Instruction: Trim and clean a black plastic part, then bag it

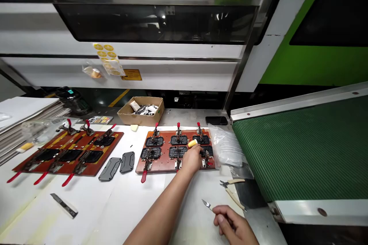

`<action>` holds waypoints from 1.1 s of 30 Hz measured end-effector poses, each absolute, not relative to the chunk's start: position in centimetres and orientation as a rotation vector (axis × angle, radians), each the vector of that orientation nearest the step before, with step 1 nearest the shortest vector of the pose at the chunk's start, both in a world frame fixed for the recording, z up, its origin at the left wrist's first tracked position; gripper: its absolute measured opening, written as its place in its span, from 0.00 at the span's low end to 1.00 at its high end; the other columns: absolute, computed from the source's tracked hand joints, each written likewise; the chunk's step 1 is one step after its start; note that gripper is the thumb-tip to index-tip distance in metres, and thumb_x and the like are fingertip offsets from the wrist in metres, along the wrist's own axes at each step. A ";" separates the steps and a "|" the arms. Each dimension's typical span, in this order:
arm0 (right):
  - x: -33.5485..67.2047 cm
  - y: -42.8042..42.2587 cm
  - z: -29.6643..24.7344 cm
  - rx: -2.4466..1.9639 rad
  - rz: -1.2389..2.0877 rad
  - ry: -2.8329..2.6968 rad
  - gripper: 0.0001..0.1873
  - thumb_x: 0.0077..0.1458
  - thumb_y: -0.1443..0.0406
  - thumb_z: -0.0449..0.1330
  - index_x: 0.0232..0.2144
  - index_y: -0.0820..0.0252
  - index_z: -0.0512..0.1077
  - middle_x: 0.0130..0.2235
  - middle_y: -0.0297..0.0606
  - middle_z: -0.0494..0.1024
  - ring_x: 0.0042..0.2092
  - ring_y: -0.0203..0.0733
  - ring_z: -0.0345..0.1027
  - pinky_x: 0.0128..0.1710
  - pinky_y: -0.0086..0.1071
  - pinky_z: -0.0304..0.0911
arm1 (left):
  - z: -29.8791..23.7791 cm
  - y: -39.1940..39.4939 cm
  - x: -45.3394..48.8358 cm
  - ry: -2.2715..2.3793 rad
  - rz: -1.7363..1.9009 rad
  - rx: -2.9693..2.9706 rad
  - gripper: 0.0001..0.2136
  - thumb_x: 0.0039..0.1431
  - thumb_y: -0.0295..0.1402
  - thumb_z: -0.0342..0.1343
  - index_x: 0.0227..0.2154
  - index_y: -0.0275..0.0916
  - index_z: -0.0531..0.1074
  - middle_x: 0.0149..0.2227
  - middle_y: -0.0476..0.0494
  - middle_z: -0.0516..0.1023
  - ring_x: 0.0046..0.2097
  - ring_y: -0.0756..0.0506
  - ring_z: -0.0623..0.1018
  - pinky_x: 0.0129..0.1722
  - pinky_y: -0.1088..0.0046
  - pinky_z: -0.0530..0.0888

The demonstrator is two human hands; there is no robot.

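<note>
My left hand (pixel 192 159) reaches over the right end of a red-brown clamp board (pixel 163 165) and pinches a small yellow piece (pixel 192 143) at its fingertips. The board carries several black moulded parts (pixel 154 141) under toggle clamps with red handles (pixel 143 176). My right hand (pixel 233 226) rests near the table's front edge, closed on a small knife (pixel 207 203) whose blade points left and away. Both loose grey parts (pixel 127 161) lie left of the board.
A second clamp board (pixel 69 153) lies at the left. Side cutters (pixel 232 187) and a plastic bag (pixel 227 145) lie beside a green conveyor belt (pixel 301 149) at the right. Farther off are a cardboard box (pixel 142 111), a phone (pixel 216 120) and a loose blade (pixel 63 204).
</note>
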State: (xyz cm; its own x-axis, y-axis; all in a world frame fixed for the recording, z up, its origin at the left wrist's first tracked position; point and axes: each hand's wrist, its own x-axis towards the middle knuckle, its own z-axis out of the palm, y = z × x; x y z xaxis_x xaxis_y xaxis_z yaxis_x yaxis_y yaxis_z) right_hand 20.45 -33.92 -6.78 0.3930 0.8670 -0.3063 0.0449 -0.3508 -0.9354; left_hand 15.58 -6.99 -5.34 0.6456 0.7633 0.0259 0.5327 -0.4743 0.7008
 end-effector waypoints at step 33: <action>24.9 -18.9 -1.8 -2.372 0.852 -1.465 0.06 0.58 0.64 0.61 0.29 0.55 0.69 0.25 0.31 0.78 0.31 0.40 0.70 0.33 0.32 0.52 | -10.2 -12.5 -3.6 1.213 0.703 1.448 0.15 0.65 0.47 0.54 0.43 0.44 0.79 0.38 0.45 0.84 0.40 0.42 0.82 0.42 0.69 0.77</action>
